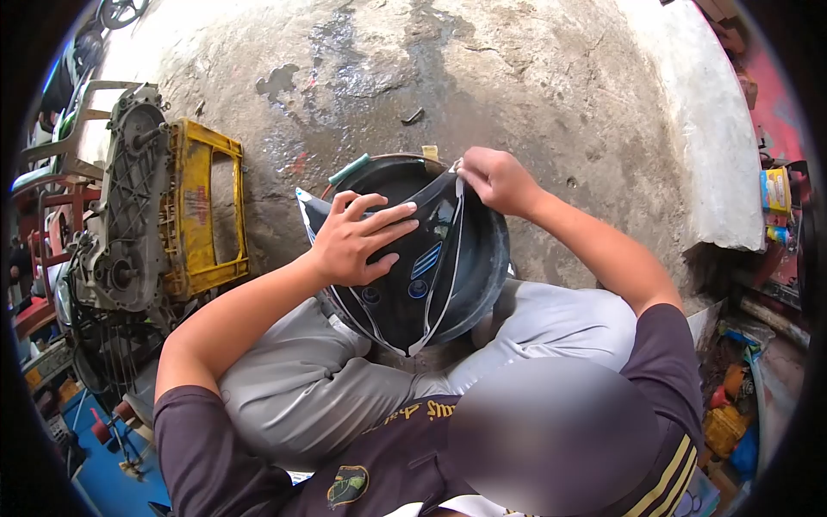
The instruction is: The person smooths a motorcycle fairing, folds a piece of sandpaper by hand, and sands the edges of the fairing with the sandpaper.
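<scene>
Head view: holds a glossy black panel (401,314) over a round black tub (494,271), near a yellow crate (196,207).
Pinches the panel's upper white-edged corner in the right hand (498,183); lays the left hand (351,241), fingers spread, across its surface.

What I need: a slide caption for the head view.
Left hand spread on a glossy black pointed panel, right hand pinching its far corner, over a round black basin.

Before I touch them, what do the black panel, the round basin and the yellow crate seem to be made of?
Black panel: probably glossy plastic, given its bright reflections and thin edges. Round basin: plastic or perhaps rubber; its dull, scuffed wall reflects softly. Yellow crate: likely hard moulded plastic, with solid colour and grimy bars.
</scene>
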